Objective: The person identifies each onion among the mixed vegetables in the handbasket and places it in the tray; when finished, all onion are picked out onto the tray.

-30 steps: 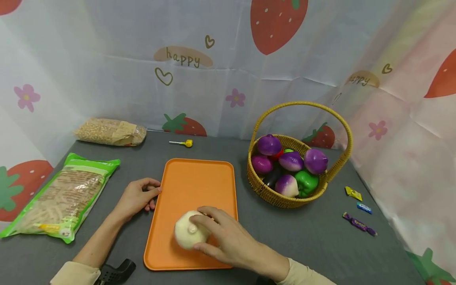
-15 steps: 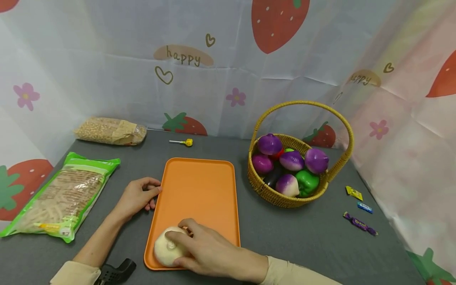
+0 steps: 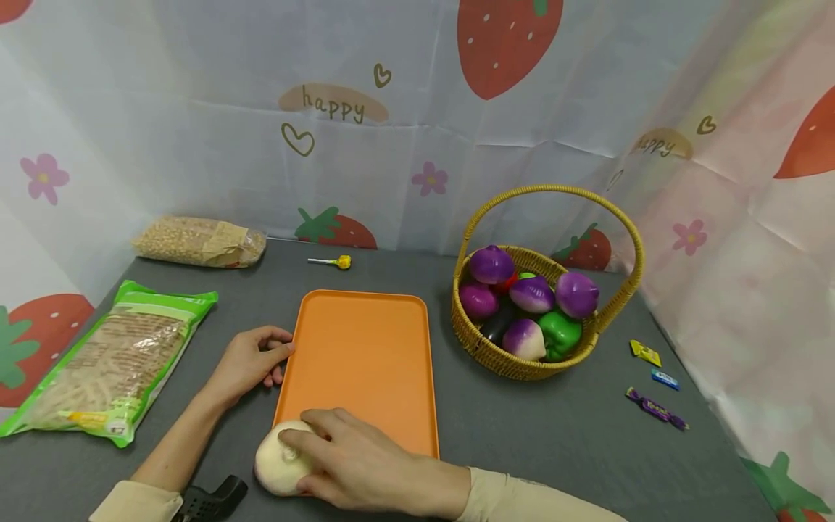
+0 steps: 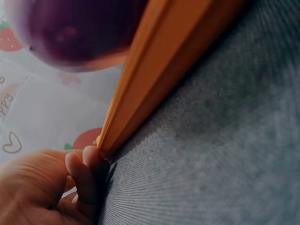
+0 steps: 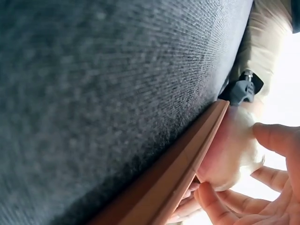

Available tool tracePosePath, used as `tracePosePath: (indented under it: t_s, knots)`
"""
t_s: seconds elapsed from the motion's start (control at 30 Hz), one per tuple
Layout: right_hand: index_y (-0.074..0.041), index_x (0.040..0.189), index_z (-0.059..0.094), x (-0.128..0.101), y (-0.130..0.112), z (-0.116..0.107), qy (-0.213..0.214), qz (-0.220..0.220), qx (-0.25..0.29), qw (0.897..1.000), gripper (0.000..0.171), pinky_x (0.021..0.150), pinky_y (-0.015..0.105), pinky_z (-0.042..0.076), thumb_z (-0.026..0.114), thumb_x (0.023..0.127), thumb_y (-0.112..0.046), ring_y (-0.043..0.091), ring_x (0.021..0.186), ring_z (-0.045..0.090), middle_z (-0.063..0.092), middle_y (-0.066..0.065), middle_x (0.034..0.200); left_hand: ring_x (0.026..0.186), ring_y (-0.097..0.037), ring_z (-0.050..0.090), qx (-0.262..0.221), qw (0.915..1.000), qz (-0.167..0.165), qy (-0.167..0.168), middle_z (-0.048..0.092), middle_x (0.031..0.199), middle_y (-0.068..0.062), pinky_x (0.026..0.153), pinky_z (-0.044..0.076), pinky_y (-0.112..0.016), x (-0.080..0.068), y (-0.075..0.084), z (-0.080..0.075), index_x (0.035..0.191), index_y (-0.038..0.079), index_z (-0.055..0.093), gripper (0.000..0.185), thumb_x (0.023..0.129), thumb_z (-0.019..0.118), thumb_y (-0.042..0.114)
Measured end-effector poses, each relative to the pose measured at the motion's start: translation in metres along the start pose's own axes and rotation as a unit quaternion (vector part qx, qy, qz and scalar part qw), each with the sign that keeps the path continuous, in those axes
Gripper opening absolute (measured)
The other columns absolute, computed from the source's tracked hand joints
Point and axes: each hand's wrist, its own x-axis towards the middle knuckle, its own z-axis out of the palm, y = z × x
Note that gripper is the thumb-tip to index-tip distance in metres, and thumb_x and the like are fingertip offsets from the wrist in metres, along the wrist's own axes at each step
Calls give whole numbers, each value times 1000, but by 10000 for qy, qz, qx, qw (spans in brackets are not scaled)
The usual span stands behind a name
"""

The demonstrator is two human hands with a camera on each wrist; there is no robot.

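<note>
While the right hand [image 3: 355,464] is curling its fingers over a pale, garlic-shaped toy [image 3: 280,467], that toy is sitting at the near left corner of the orange tray [image 3: 362,355] — seemingly half over the rim, toward the grey counter [image 3: 541,435]. From the right wrist view the white toy [image 5: 232,150] is pressing against the tray's edge [image 5: 187,164], with the fingers [image 5: 276,138] wrapped about it. Meanwhile the left hand [image 3: 251,359] is resting at the tray's left rim, its bent fingertips [image 4: 84,171] pinching the edge and steadying it. Judging by how things lie, the work looks barely under way: the rest of the tray is lying bare, and the wicker basket [image 3: 515,362] just to its right is holding purple onions, a green pepper and other toy vegetables, all untouched. Nothing is standing between tray and basket. Farther off, a green noodle packet [image 3: 111,362] is lying at the left, a bag of grain [image 3: 198,243] and a lollipop [image 3: 333,262] near the back curtain — and three wrapped sweets [image 3: 652,384] at the right.
</note>
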Motion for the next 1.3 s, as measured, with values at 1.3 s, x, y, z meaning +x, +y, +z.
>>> tracePosePath:
  t_s: [1.3]
  knots:
    - [-6, 122, 65, -120, 136, -101, 3199, 3208, -421, 8905, 36, 86, 49, 55, 71, 87, -10, 30, 107, 64, 64, 14, 121, 51, -15, 60, 32, 10000, 61, -49, 65, 82, -13, 47, 53, -31, 0, 1, 0, 121, -5, 58, 36, 98, 60, 22]
